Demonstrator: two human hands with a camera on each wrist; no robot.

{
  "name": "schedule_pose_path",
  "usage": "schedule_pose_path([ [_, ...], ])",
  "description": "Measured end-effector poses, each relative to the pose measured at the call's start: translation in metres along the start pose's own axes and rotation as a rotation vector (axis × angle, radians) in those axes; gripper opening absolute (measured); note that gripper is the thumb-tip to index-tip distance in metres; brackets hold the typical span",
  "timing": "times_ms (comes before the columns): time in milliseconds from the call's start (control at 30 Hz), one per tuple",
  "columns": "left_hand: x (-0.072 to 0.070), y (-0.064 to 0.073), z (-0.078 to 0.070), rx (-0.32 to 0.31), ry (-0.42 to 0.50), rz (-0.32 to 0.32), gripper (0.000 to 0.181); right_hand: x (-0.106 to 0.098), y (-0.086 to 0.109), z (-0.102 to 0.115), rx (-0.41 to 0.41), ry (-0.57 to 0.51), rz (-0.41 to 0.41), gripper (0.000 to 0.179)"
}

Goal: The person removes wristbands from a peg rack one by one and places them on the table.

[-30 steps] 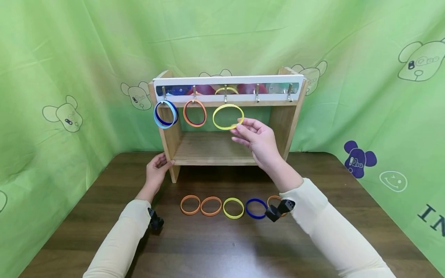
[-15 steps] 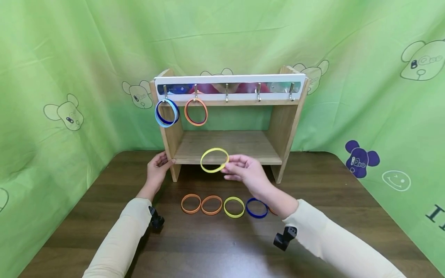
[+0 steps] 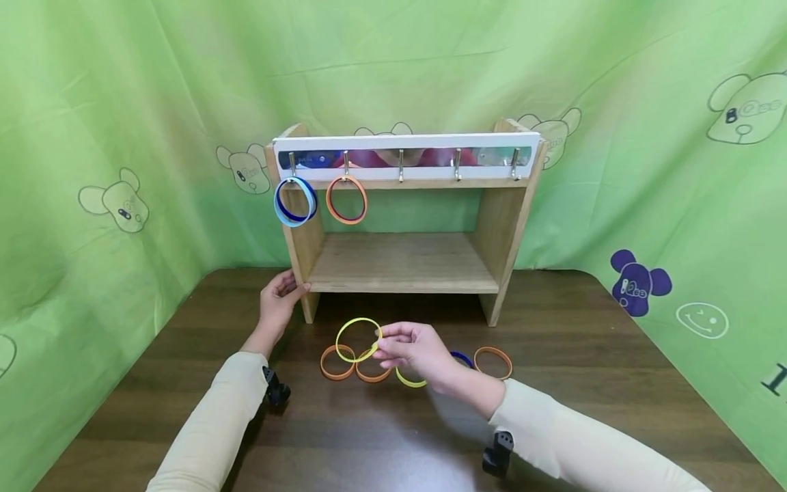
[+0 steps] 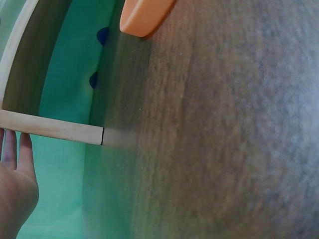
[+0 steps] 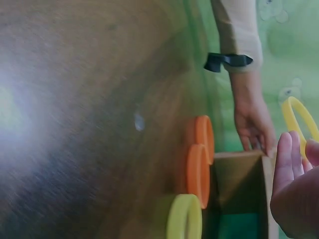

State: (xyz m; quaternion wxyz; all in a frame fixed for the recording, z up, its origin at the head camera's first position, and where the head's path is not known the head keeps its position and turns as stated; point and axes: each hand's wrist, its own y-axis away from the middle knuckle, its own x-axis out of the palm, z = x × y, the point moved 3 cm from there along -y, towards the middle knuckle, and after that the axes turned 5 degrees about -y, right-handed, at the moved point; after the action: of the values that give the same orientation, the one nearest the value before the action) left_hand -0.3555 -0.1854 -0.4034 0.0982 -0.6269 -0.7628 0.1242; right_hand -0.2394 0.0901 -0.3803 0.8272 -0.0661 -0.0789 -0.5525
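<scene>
In the head view, my right hand (image 3: 418,352) pinches the right side of a yellow wristband (image 3: 359,319) between thumb and fingers. It holds the band above the left part of a row of wristbands lying on the table. That row has an orange wristband (image 3: 322,365), a second orange one (image 3: 372,380), a yellow one (image 3: 410,384) partly covered by my hand, a blue one (image 3: 461,357) mostly hidden, and another orange one (image 3: 492,349). My left hand (image 3: 278,305) grips the left side panel of the wooden rack (image 3: 402,263), thumb at its front edge, fingers on the outer face.
A white hook rail (image 3: 424,137) runs along the rack's top. Light blue and dark blue wristbands (image 3: 276,205) hang from its leftmost hook, and an orange wristband (image 3: 328,205) with a darker one behind hangs beside them. Green cloth (image 3: 393,61) surrounds the table (image 3: 344,437).
The yellow wristband in my right hand has come down from the middle hook, moving left and toward me, to above the row. My left hand has stayed on the rack.
</scene>
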Motion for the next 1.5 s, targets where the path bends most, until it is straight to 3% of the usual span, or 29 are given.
schedule_pose_path([
  [500,-0.001,-0.003,0.000,-0.020,0.013,0.009,0.041,0.018,0.012,-0.042,0.136,0.009,0.032,0.034],
  [967,0.000,-0.001,0.001,0.028,-0.003,-0.021,0.040,0.030,0.012,-0.066,0.213,0.023,0.070,0.031],
  [1500,0.001,-0.001,0.001,0.014,0.027,-0.020,0.038,0.038,0.008,-0.067,0.228,0.125,0.085,0.021],
])
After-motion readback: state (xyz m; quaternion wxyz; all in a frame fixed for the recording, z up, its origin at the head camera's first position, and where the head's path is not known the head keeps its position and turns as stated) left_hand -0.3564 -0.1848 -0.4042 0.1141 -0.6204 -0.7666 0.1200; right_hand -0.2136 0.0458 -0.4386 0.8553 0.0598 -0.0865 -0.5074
